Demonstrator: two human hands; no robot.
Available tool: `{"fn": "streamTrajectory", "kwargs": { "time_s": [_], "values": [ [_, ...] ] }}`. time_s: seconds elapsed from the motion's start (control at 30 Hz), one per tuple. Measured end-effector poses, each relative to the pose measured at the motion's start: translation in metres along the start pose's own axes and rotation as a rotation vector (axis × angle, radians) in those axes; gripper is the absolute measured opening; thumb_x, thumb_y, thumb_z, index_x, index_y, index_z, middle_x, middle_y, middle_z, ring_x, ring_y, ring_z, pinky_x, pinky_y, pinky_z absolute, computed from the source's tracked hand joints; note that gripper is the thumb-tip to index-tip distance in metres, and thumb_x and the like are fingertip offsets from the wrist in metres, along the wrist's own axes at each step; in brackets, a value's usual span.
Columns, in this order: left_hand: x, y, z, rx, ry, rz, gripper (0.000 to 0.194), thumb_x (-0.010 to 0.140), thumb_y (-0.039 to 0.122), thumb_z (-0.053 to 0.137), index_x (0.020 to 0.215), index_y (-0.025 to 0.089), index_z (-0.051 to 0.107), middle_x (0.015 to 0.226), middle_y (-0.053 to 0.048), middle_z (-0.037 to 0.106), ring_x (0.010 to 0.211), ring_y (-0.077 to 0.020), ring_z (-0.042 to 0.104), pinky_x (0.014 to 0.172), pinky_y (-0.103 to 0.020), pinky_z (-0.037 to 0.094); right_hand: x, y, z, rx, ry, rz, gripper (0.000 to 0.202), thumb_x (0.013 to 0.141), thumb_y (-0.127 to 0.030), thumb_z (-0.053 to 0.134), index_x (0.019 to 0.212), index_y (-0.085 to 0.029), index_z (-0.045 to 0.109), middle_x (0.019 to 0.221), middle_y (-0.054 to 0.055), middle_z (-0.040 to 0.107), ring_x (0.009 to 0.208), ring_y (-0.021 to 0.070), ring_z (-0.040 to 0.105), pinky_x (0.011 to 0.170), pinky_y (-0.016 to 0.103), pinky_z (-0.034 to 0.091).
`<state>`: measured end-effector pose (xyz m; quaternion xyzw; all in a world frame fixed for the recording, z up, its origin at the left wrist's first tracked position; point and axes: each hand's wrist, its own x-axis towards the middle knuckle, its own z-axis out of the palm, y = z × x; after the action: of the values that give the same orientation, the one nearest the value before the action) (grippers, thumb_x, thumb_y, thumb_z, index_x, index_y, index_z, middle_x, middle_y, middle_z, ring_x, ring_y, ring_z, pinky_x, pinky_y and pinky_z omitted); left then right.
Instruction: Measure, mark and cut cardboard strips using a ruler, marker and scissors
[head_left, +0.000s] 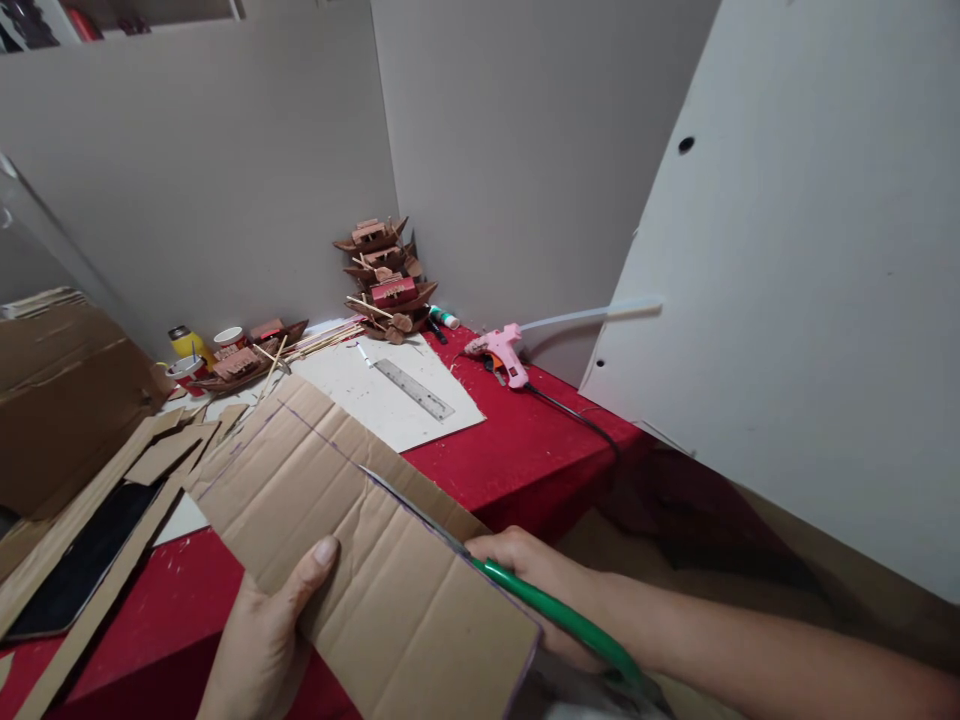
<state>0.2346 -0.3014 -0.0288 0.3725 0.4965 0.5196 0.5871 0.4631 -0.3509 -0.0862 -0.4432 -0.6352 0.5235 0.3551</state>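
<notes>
The corrugated cardboard sheet (405,590), held up at the near side of the red-draped bench (502,460), looks light and fairly stiff, likely to bend along its creases. The left hand (262,620) grips its left edge, thumb on top, a sound hold clear of the blades. The right hand (536,580) holds scissors (559,610) with smooth green handles, their metal blade along a purple line. Farther off lie a glossy pink glue gun (506,357) and rough brown model boats (390,292).
</notes>
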Motion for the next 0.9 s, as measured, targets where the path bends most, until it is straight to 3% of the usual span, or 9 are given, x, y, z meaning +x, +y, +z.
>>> {"fn": "streamTrajectory", "kwargs": {
  "time_s": [0.2,0.5,0.63,0.77,0.9],
  "values": [
    [-0.008,-0.005,0.003,0.013,-0.012,-0.007,0.084,0.056,0.03,0.086,0.133,0.027,0.052,0.113,-0.005,0.072,0.11,-0.0314,0.063,0.094,-0.042,0.051,0.006,-0.014,-0.004,0.0,0.015,0.066,0.029,0.075,-0.042,0.066,0.073,-0.013,0.064,0.069,0.0,0.058,0.068,0.0171,0.054,0.056,0.023,0.044],
    [-0.01,-0.006,0.003,-0.012,-0.038,-0.03,0.085,0.057,0.026,0.085,0.135,0.025,0.051,0.109,-0.006,0.073,0.108,-0.0324,0.064,0.092,-0.043,0.053,0.0,0.002,0.007,0.208,0.058,0.219,0.026,0.07,-0.04,0.071,0.071,-0.015,0.064,0.064,-0.001,0.06,0.067,0.0186,0.058,0.057,0.024,0.045],
    [-0.012,-0.008,0.002,-0.022,-0.034,-0.059,0.088,0.057,0.025,0.086,0.137,0.024,0.048,0.102,-0.006,0.074,0.107,-0.0321,0.065,0.092,-0.042,0.052,0.0,0.002,0.013,0.311,0.063,0.187,0.033,0.067,-0.045,0.074,0.071,-0.014,0.063,0.064,-0.001,0.058,0.065,0.0182,0.057,0.058,0.027,0.046],
    [-0.011,-0.002,-0.001,-0.015,-0.067,-0.104,0.087,0.057,0.028,0.085,0.136,0.023,0.05,0.103,-0.008,0.074,0.105,-0.0344,0.066,0.088,-0.042,0.054,0.001,0.005,0.014,0.266,0.063,0.127,0.039,0.068,-0.05,0.074,0.07,-0.014,0.061,0.062,-0.001,0.055,0.063,0.0164,0.054,0.058,0.026,0.046],
    [-0.001,0.012,-0.006,0.008,0.019,-0.089,0.081,0.056,0.028,0.085,0.131,0.021,0.056,0.101,-0.008,0.075,0.103,-0.0341,0.067,0.088,-0.041,0.055,-0.001,0.005,0.013,0.169,0.039,0.11,0.035,0.073,-0.046,0.071,0.07,-0.013,0.062,0.064,-0.001,0.056,0.065,0.0161,0.054,0.059,0.025,0.046]
  ]
}}
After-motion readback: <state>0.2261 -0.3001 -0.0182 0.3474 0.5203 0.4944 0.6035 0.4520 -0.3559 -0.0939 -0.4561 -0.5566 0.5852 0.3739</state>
